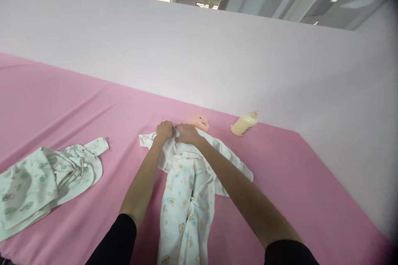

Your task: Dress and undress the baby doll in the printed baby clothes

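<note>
A baby doll (200, 123) lies on its back, its head toward the wall and its face turned to the right. It is dressed in a white baby shirt (233, 162) and white baby trousers (180, 207) printed with small bears. At the shirt's left shoulder, my left hand (164, 131) is closed on the cloth beside the sleeve. Close against it, my right hand (187, 134) grips the shirt at the upper chest, just below the doll's head. My fingertips are partly hidden. The doll's own arms and legs are covered by the clothes.
A pink sheet (124, 120) covers the padded surface. To the right of the doll's head a pale yellow bottle (244, 124) leans or lies near the white wall (174, 54). Crumpled leaf-printed baby clothes (49, 182) lie at the left.
</note>
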### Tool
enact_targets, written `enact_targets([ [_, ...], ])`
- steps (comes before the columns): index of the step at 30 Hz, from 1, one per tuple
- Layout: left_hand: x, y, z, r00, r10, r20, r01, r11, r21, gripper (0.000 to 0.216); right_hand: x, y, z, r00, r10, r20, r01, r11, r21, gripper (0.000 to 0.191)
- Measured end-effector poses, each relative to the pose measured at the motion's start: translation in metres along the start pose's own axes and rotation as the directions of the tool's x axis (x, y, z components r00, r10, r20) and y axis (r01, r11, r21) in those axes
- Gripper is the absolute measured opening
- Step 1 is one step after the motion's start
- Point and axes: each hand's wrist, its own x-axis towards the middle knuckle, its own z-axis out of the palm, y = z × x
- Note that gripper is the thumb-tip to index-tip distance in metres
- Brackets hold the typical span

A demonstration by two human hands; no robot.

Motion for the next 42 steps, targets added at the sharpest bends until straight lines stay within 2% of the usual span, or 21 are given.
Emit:
enact_targets([
  [3, 0.002, -0.003, 0.002, 1.000, -0.002, 0.000, 0.002, 1.000, -0.003, 0.033, 0.006, -0.007, 0.000, 0.999, 0.012, 0.038, -0.010, 0.998, -0.060, 0.056],
  [6, 0.005, -0.006, 0.003, 1.000, -0.011, -0.001, 0.011, 1.000, -0.006, 0.032, 0.012, -0.010, 0.003, 0.999, 0.024, 0.021, -0.022, 0.994, -0.109, 0.060],
  [13, 0.007, -0.022, 0.002, 1.000, -0.021, 0.001, 0.021, 0.999, -0.023, 0.030, 0.011, -0.004, 0.001, 0.999, 0.033, -0.015, -0.035, 0.990, -0.134, 0.059],
  [20, 0.008, -0.048, 0.003, 0.997, -0.067, 0.040, 0.070, 0.995, -0.068, 0.023, -0.001, 0.010, -0.007, 0.996, 0.051, -0.067, -0.058, 0.992, -0.112, 0.047],
  [26, 0.010, -0.050, 0.007, 0.997, -0.046, 0.064, 0.054, 0.991, -0.126, 0.021, 0.004, 0.005, -0.002, 0.997, 0.040, -0.067, -0.051, 0.984, -0.172, 0.048],
  [28, 0.011, -0.049, 0.007, 0.998, -0.013, 0.069, 0.024, 0.987, -0.157, 0.023, 0.009, -0.001, 0.002, 0.997, 0.001, -0.078, -0.018, 0.976, -0.215, 0.048],
  [31, 0.012, -0.047, 0.006, 0.997, 0.045, 0.066, -0.030, 0.979, -0.204, 0.025, 0.016, -0.010, 0.010, 0.989, -0.125, -0.075, 0.100, 0.958, -0.270, 0.046],
  [34, 0.011, -0.044, 0.005, 0.996, 0.053, 0.065, -0.037, 0.975, -0.221, 0.024, 0.022, -0.016, 0.017, 0.973, -0.219, -0.073, 0.190, 0.939, -0.286, 0.046],
  [38, 0.007, -0.039, 0.001, 0.997, 0.031, 0.072, -0.014, 0.976, -0.219, 0.025, 0.028, -0.015, 0.020, 0.970, -0.231, -0.073, 0.202, 0.937, -0.284, 0.047],
  [42, -0.002, -0.037, -0.012, 0.994, 0.037, 0.104, -0.013, 0.975, -0.220, 0.021, 0.031, -0.010, 0.018, 0.969, -0.237, -0.076, 0.205, 0.932, -0.299, 0.051],
])
